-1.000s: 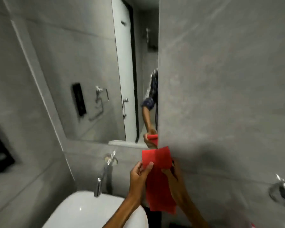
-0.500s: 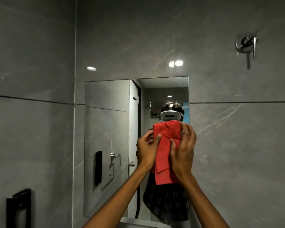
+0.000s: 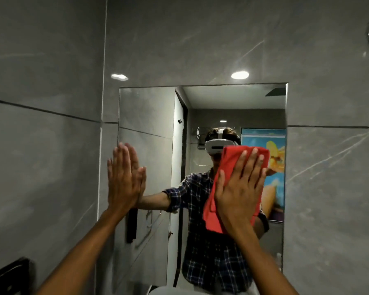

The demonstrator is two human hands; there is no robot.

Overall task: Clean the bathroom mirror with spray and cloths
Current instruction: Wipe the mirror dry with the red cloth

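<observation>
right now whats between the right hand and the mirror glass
In the head view, the red cloth lies between the flat right hand and the mirror.

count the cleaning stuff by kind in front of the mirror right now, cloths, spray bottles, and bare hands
red cloth: 1, pressed flat to the mirror under the right hand
spray bottles: 0 in view
hands: 2, with the left hand flat at the mirror's left edge
total: 3

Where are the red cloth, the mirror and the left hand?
red cloth [image 3: 226, 167], head view, on its upper part above the thumb.
mirror [image 3: 149, 107], head view, on bare glass near the top left corner.
left hand [image 3: 124, 179], head view, on its back.
</observation>
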